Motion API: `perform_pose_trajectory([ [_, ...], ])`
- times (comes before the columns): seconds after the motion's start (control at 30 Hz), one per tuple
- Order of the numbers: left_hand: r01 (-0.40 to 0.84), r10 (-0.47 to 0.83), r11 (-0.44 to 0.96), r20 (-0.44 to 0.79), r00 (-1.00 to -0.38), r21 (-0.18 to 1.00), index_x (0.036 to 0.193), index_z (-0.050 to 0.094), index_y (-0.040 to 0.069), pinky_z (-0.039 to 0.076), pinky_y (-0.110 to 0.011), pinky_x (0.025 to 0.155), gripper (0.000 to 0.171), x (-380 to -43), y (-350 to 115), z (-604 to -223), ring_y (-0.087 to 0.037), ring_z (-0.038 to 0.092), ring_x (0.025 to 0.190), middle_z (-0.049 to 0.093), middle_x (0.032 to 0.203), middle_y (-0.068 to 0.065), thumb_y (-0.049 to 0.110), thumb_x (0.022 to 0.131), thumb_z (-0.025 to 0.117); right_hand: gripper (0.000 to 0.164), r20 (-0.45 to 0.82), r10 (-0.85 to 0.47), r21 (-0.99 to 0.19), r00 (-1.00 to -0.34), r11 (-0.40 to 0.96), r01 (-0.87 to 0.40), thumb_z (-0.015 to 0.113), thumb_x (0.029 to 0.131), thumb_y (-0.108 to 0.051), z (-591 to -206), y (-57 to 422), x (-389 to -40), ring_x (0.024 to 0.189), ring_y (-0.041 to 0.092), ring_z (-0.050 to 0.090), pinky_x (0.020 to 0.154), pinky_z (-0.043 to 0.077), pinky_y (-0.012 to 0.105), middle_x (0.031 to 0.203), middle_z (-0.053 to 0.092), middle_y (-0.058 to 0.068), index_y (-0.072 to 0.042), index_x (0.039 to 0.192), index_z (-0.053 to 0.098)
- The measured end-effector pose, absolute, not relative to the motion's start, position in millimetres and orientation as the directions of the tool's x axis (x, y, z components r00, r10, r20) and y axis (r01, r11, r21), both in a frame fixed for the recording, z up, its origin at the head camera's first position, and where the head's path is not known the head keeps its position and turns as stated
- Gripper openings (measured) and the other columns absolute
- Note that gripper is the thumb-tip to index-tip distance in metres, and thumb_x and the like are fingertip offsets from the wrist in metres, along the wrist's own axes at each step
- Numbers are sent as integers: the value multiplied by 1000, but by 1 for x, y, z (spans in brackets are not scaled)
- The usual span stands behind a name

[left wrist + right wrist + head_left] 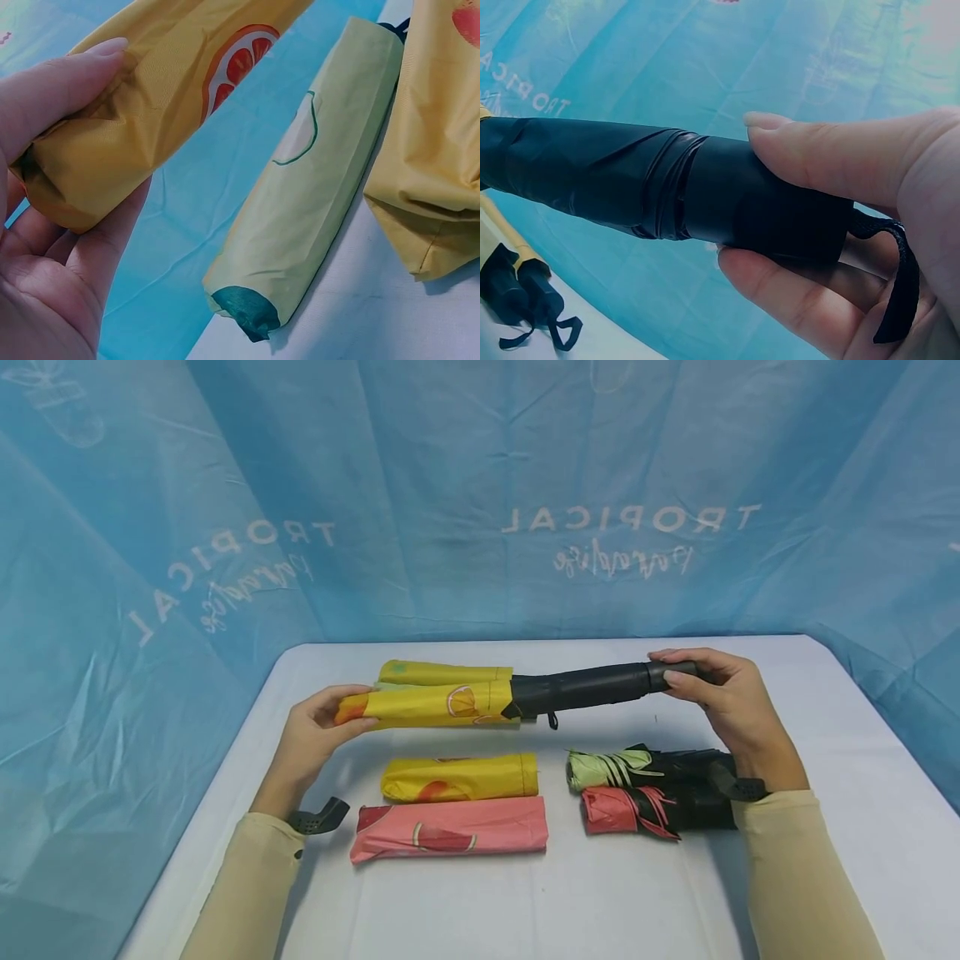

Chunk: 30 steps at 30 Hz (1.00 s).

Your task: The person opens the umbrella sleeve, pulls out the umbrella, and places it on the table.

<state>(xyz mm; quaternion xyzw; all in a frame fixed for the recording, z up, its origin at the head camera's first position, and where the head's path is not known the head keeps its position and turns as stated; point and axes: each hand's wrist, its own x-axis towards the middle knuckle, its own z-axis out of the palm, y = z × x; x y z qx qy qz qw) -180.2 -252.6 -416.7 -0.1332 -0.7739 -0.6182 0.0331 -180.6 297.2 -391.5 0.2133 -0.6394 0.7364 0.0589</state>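
Observation:
A folded black umbrella [581,692] is partway inside a yellow sleeve [420,706] printed with orange slices. My left hand [307,739] pinches the sleeve's far left end between thumb and fingers. At the other end, my right hand [738,706] grips the black handle [765,202], thumb on top and fingers below. A wrist strap [906,281] hangs from that handle near the palm. Umbrella and sleeve are held nearly level above the table. Behind them lie a sleeved yellow umbrella [442,673] and a sleeved pale green one [300,195], partly hidden in the head view.
On the white table [600,902], a yellow sleeve [465,778] and a pink watermelon-print sleeve [453,828] lie flat at front left. Two folded umbrellas, one green-edged [611,769] and one pink-edged [611,811], lie at right under my wrist. A blue curtain [450,568] hangs behind.

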Motion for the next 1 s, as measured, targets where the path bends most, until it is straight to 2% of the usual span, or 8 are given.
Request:
perform_pose_trajectory([
  [0.4,268,171,197,236,-956,943,133,65,8,57,-28,91,46,-181,-254,-419,-27,63,110,62,131,-12,10,90,80,29,386,-160,-914,-909,-198,-354,58,96,16,-397,309,-181,117,26,64,87,59,31,126,68,15,17,125,61],
  [0.63,248,154,214,219,-964,945,133,66,10,57,-28,90,47,-181,-254,-419,-26,63,109,63,130,-11,14,89,82,31,358,-128,-918,-925,-230,-323,58,96,16,-398,317,-180,115,25,66,87,59,31,126,68,15,17,127,61],
  [0.87,237,142,227,208,-968,945,133,66,9,57,-27,90,48,-182,-255,-417,-25,63,108,64,130,-10,16,89,82,32,334,-120,-920,-935,-257,-296,57,97,16,-397,326,-178,105,22,70,85,59,31,125,69,15,17,128,61],
  [1.0,227,128,249,201,-971,941,133,66,11,57,-25,90,47,-182,-257,-416,-25,63,108,64,131,-8,18,89,82,32,324,-118,-921,-939,-268,-284,57,97,16,-396,329,-177,108,23,70,86,58,32,125,69,15,16,129,61],
])
